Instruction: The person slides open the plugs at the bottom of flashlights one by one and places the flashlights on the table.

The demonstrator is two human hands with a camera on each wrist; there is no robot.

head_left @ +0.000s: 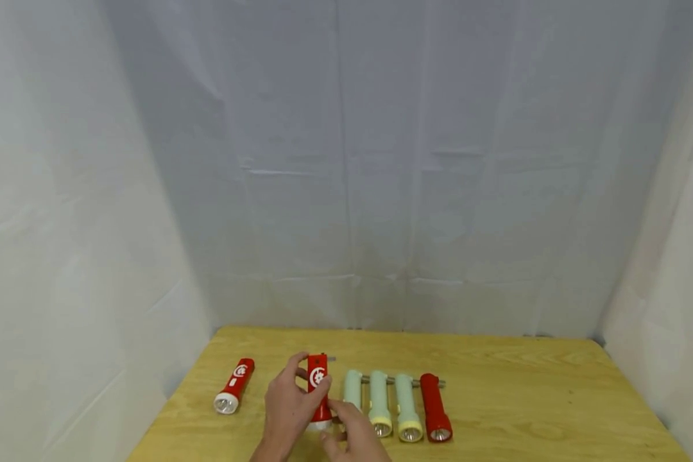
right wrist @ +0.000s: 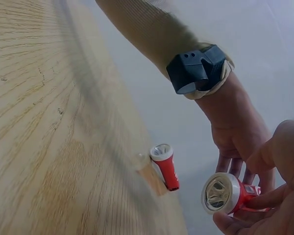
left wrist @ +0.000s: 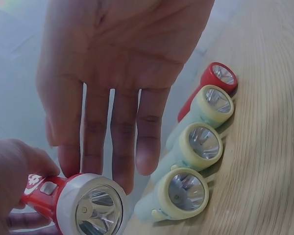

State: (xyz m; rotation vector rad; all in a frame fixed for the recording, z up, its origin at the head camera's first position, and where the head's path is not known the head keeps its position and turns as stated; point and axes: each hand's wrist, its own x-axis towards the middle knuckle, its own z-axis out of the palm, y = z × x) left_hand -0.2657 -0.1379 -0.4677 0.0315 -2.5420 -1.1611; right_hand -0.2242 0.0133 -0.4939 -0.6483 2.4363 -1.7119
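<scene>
In the head view my left hand [head_left: 285, 407] grips a red flashlight [head_left: 317, 380] with a white head and a white printed emblem, thumb across its front and fingers behind. It is tilted head-down over the table. My right hand [head_left: 355, 433] is at its lower right, fingertips at the barrel and head. The left wrist view shows the right palm [left wrist: 127, 44] with straight fingers, their tips close behind the flashlight's clear lens [left wrist: 99, 210]. Beside the right hand lie three pale green flashlights [head_left: 379, 403] with cream heads; the hand partly hides the leftmost.
An all-red flashlight [head_left: 436, 407] ends the row on the right. Another red, white-headed flashlight [head_left: 235, 385] lies apart at the left. Small grey cylindrical pieces [head_left: 417, 383] show behind the row. The wooden table [head_left: 531, 398] is enclosed by pale sheeting [head_left: 346, 167] at back and sides.
</scene>
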